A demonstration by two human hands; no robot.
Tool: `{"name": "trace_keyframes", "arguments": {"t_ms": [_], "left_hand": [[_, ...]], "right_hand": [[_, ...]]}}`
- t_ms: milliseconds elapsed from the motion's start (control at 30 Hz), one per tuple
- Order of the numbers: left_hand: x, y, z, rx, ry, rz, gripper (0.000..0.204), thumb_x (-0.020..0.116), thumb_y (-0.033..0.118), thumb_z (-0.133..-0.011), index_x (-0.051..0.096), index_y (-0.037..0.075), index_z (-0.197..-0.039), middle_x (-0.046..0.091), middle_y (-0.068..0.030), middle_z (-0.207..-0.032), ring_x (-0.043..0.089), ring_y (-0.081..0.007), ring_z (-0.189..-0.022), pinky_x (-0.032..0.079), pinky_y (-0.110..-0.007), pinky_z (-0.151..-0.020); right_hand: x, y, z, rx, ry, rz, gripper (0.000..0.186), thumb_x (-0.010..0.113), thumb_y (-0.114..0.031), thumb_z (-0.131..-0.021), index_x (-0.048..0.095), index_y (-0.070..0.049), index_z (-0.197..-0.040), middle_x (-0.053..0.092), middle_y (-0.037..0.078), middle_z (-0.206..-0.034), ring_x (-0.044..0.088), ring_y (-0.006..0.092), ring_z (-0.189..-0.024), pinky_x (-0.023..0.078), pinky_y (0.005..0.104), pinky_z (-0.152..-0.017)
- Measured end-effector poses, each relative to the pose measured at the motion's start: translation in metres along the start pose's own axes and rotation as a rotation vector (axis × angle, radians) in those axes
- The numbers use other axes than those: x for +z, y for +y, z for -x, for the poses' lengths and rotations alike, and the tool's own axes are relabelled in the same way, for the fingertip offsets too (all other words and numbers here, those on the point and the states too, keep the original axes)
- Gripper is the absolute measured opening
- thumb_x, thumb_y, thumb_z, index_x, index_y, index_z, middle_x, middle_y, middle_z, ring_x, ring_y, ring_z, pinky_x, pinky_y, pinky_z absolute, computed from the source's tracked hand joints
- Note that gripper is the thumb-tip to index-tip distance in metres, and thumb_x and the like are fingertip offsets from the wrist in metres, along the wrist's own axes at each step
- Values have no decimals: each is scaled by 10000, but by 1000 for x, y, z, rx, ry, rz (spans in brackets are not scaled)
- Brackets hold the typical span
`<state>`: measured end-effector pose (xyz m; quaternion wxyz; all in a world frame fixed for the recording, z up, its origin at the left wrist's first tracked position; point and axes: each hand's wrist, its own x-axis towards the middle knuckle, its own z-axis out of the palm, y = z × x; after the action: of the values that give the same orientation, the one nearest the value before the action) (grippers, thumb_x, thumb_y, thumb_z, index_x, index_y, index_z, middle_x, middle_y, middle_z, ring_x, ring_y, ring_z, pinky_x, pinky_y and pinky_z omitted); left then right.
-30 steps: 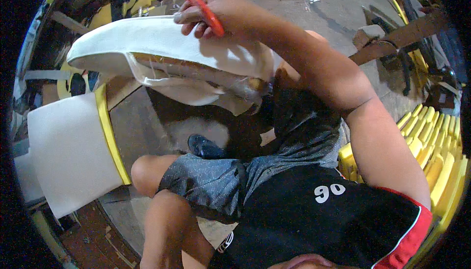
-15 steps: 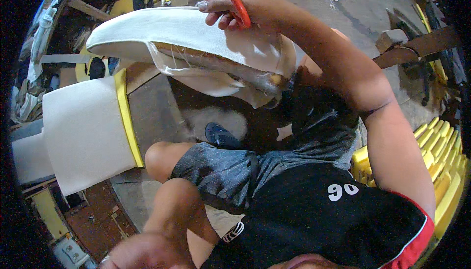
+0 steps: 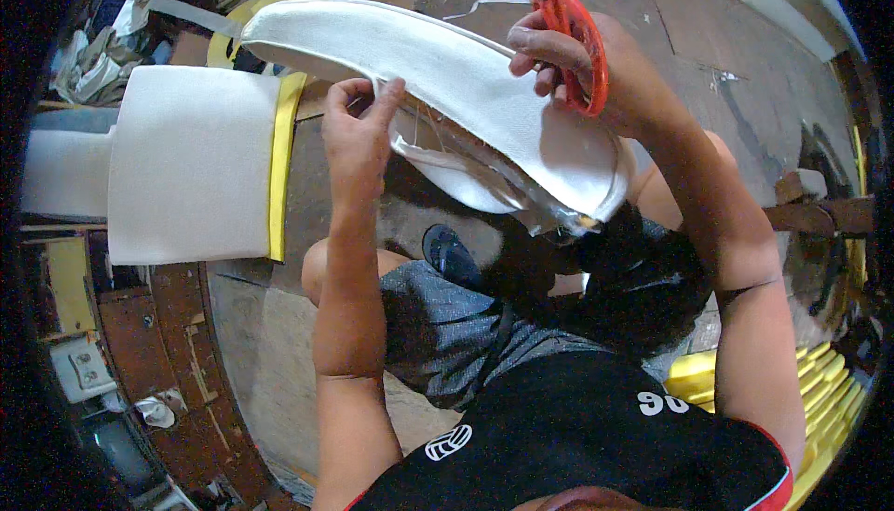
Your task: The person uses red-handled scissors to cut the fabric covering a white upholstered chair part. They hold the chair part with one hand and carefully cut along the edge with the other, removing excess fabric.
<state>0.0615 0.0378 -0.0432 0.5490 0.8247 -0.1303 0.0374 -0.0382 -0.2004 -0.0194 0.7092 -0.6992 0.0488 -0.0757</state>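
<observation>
A long, curved piece covered in white fabric lies tilted above my knees, its near side gaping along a seam. Loose threads and a rough brown inside show in the gap, and a flap of white cloth hangs below it. At the upper end of the gap, my left hand pinches the fabric edge between thumb and fingers. My right hand grips red-handled scissors over the piece's right part, with the blades pointing up and away from the fabric.
To the left stands a white padded panel with a yellow edge strip. Yellow slatted pieces are stacked at lower right. Cloth and foam scraps lie at upper left. A wooden beam with a block on it is at right.
My left hand has come up from the lower left and taken hold of the fabric edge. The scissors, still in my right hand, have lifted off the white piece. The view has shifted.
</observation>
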Motion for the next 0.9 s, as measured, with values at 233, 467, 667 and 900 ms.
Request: {"name": "trace_keyframes", "arguments": {"t_ms": [233,467,667,900], "left_hand": [[-1,-7,-4,-230,-59,198,261,748,191,-874,625,-18,-972,659,-67,-945,580,-125,-844,464,-259,-752],[-6,-30,-10,-329,-118,598,143,686,145,-901,627,22,-943,644,-40,-883,585,-112,-801,463,-253,-738],[-8,-31,-4,-270,-160,674,61,627,114,-915,615,56,-902,613,-6,-809,554,-95,-737,453,-237,-705],[-16,-54,13,370,-96,8,90,613,47,-850,625,69,-937,612,-39,-946,568,-140,-898,481,-296,-766]], "right_hand": [[-4,13,-25,-280,169,743,324,740,-311,-861,617,-27,-957,576,63,-703,499,130,-632,429,312,-600],[5,27,-26,-224,32,812,488,771,-448,-779,584,-16,-906,551,124,-721,500,240,-661,421,376,-629],[-11,31,-27,-35,-143,559,359,762,-316,-837,607,3,-890,610,58,-785,521,150,-706,444,311,-643],[-23,20,-10,68,-216,631,296,750,-280,-855,670,2,-897,686,61,-866,632,126,-848,507,270,-783]]}}
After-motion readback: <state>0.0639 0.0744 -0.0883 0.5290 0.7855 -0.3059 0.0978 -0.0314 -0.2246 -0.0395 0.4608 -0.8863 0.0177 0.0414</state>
